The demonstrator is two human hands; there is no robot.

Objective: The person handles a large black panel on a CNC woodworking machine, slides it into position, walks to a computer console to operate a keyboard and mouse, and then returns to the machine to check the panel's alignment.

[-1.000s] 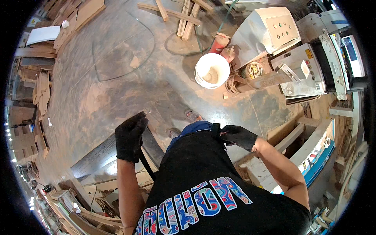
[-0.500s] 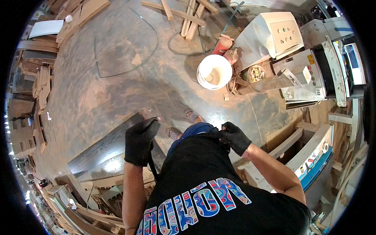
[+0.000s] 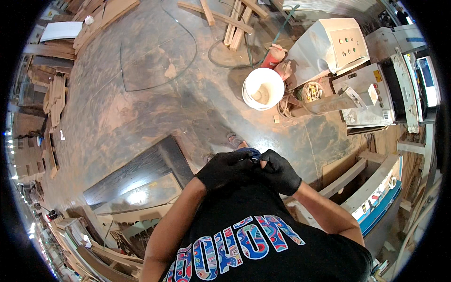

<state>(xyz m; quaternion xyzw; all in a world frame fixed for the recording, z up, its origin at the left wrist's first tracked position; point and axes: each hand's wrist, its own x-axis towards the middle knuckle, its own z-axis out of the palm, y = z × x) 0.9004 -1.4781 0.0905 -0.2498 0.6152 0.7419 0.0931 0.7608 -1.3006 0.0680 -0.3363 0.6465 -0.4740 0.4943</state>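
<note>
In front of my waist, both black-gloved hands meet at the lower edge of the black shirt [image 3: 235,207]. My left hand [image 3: 225,168] has its fingers bent and closed, reaching across to the right. Against it, my right hand [image 3: 280,175] is closed in a pinch, a bare fingertip showing. Whatever lies between the fingers is too small and covered to make out. A bit of dark blue cloth [image 3: 252,152] shows just past the fingertips. Beyond it, one sandalled foot [image 3: 235,139] stands on the floor.
Ahead to the right are a white bucket [image 3: 263,89], a red cylinder [image 3: 274,56] and a grey control box [image 3: 324,51]. Wooden strips [image 3: 239,26] and a dark hose [image 3: 195,47] lie farther off. A dark board [image 3: 131,174] is at the left, a grey frame [image 3: 371,188] at the right.
My left hand has come in from the left, raised position to meet my right hand at the waist. The right hand has stayed near its place. The view has shifted slightly.
</note>
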